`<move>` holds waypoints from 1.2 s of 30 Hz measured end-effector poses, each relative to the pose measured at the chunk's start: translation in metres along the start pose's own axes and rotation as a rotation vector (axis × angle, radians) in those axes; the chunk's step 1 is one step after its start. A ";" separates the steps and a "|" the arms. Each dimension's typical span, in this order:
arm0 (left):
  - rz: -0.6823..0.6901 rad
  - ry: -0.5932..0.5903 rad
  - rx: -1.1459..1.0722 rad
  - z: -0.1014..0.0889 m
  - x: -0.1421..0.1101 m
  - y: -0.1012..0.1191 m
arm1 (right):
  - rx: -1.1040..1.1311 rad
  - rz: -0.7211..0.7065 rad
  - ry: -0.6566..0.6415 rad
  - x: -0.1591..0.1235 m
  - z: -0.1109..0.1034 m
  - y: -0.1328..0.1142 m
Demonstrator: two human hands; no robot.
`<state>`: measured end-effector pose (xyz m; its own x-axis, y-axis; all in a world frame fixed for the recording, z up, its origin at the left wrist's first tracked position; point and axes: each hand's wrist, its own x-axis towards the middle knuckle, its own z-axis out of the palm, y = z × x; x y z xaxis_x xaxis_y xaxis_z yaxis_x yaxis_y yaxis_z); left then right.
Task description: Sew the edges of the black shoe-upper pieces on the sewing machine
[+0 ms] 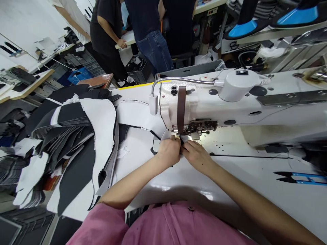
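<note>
Left hand (168, 153) and right hand (196, 157) pinch the panel (146, 130) at the presser foot (176, 136).
I read a narrow grip on the panel's dark edge, though my fingertips are partly hidden. A slip could skew the seam or catch a fingertip under the foot. Stacked pieces (74, 136) crowd the left; snips (298, 177) lie right.

Glossy white painted-metal sewing machine (204, 110)
</note>
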<state>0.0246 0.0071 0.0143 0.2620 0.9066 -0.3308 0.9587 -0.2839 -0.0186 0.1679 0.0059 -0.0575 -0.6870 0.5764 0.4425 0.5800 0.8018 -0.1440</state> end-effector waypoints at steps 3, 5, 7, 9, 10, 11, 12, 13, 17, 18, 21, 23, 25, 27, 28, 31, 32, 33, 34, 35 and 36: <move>0.029 -0.009 -0.022 -0.002 -0.001 0.001 | 0.030 0.001 -0.001 0.000 0.002 -0.006; 0.042 -0.010 -0.039 -0.002 -0.002 0.001 | 0.041 0.003 -0.002 -0.001 0.003 -0.010; 0.041 -0.008 -0.049 0.000 -0.004 0.002 | 0.056 0.005 0.000 -0.002 0.004 -0.012; 0.033 0.004 -0.051 0.002 -0.005 0.002 | 0.080 -0.002 -0.001 -0.001 0.004 -0.014; 0.030 0.016 -0.049 0.003 -0.006 0.002 | 0.100 -0.006 -0.001 0.000 0.004 -0.015; 0.032 0.032 -0.045 0.005 -0.007 0.001 | 0.125 -0.007 0.003 0.001 0.003 -0.015; 0.039 0.051 -0.043 0.006 -0.007 0.000 | 0.152 -0.004 0.011 0.002 0.003 -0.016; 0.050 0.072 -0.042 0.008 -0.007 -0.002 | 0.183 0.002 0.019 0.003 0.002 -0.016; 0.089 0.163 -0.061 0.013 -0.004 -0.013 | 0.299 0.017 0.023 0.007 0.000 -0.015; 0.091 0.179 -0.068 0.015 -0.002 -0.017 | 0.319 0.012 0.011 0.008 0.001 -0.014; 0.100 0.193 -0.094 0.017 0.005 -0.025 | 0.345 0.003 -0.034 0.008 0.008 -0.011; 0.111 0.198 -0.120 0.018 0.009 -0.029 | 0.345 0.003 -0.053 0.008 0.010 -0.012; 0.119 0.210 -0.133 0.018 0.012 -0.031 | 0.333 -0.006 -0.047 0.008 0.004 -0.015; 0.124 0.222 -0.126 0.019 0.013 -0.031 | 0.311 0.002 -0.028 0.009 -0.013 -0.017; 0.123 0.227 -0.120 0.019 0.014 -0.031 | 0.297 0.024 -0.014 0.009 -0.025 -0.016; 0.122 0.237 -0.116 0.019 0.014 -0.032 | 0.207 0.172 0.106 0.004 -0.061 -0.004; 0.122 0.235 -0.118 0.019 0.014 -0.032 | 0.150 0.220 0.169 0.001 -0.068 0.003; 0.125 0.229 -0.120 0.019 0.014 -0.032 | 0.083 0.255 0.231 -0.003 -0.072 0.011; 0.127 0.221 -0.119 0.018 0.014 -0.032 | 0.013 0.272 0.273 -0.007 -0.072 0.019; 0.125 0.212 -0.119 0.018 0.013 -0.031 | -0.046 0.273 0.282 -0.012 -0.069 0.026; 0.121 0.205 -0.119 0.018 0.012 -0.030 | -0.081 0.262 0.255 -0.016 -0.063 0.032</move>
<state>-0.0026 0.0208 -0.0061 0.3808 0.9160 -0.1258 0.9221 -0.3663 0.1245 0.2249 0.0120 -0.0136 -0.3856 0.6940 0.6080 0.7614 0.6115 -0.2150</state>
